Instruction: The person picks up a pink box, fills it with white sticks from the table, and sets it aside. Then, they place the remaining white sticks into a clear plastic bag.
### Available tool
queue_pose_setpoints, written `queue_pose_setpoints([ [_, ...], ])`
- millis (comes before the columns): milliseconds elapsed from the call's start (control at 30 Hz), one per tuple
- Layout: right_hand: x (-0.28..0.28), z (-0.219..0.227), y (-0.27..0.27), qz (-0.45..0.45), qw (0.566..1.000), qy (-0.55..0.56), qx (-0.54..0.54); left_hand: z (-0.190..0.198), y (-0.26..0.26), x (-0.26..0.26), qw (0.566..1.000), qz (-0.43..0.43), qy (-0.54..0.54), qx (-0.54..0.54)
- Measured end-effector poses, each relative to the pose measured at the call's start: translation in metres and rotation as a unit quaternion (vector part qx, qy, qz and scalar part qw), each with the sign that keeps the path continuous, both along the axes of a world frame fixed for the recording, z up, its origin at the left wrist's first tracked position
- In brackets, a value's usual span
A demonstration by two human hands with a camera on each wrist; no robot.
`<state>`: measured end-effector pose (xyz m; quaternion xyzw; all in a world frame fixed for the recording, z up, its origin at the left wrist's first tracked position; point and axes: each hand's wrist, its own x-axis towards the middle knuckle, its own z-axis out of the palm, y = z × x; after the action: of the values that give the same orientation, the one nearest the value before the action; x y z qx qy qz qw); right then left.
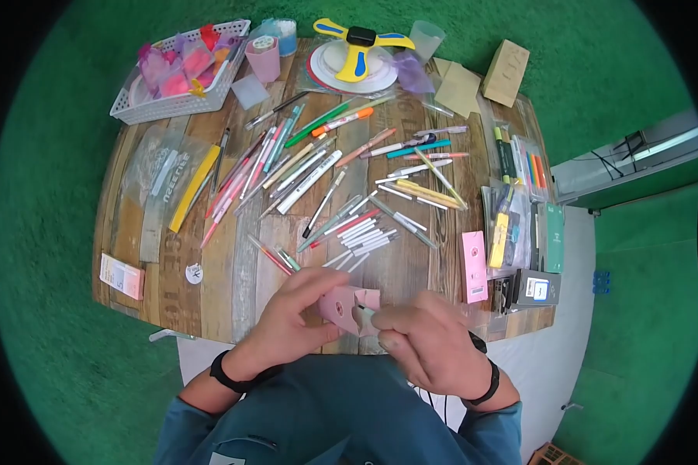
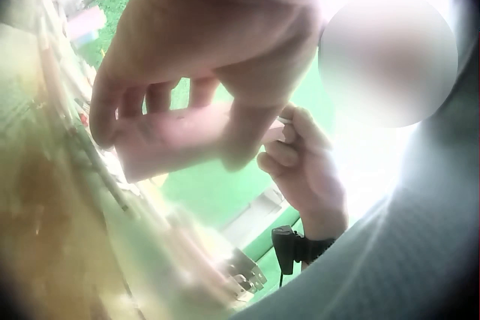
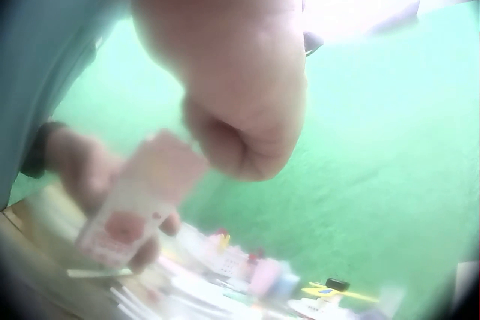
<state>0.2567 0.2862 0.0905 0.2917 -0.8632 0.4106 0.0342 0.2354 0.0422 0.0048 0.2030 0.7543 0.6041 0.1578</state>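
Note:
My left hand [image 1: 293, 314] grips a small pink cardboard box [image 1: 340, 306] close to my body, thumb on the near side and fingers on the far side. The flaps at its right end stand open. In the right wrist view the pink box [image 3: 131, 211] shows a darker pink print on a pale face. My right hand [image 1: 434, 341] is curled right at that open end. Between its fingertips is a small pale piece [image 1: 364, 311] with a dark end, mostly hidden; I cannot tell its kind.
Many pens and markers [image 1: 310, 182] lie loose across the wooden table. Short white sticks [image 1: 364, 236] lie just ahead of my hands. A second pink box [image 1: 475, 267] and pen packs [image 1: 512, 225] are at right. A white basket [image 1: 163, 108] stands back left, a yellow-blue spinner [image 1: 357, 58] at the back.

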Motion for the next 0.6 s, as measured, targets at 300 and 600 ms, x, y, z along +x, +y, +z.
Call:
queue_pose_setpoints([
  [300,-0.007,-0.013,-0.015,-0.056,0.997,0.020,0.051,-0.011,0.001,0.001,0.999,-0.006,0.003,0.038],
  [600,-0.012,-0.009,-0.010,-0.009,0.999,-0.010,-0.043,-0.018,-0.005,-0.006,0.998,-0.019,0.004,0.053],
])
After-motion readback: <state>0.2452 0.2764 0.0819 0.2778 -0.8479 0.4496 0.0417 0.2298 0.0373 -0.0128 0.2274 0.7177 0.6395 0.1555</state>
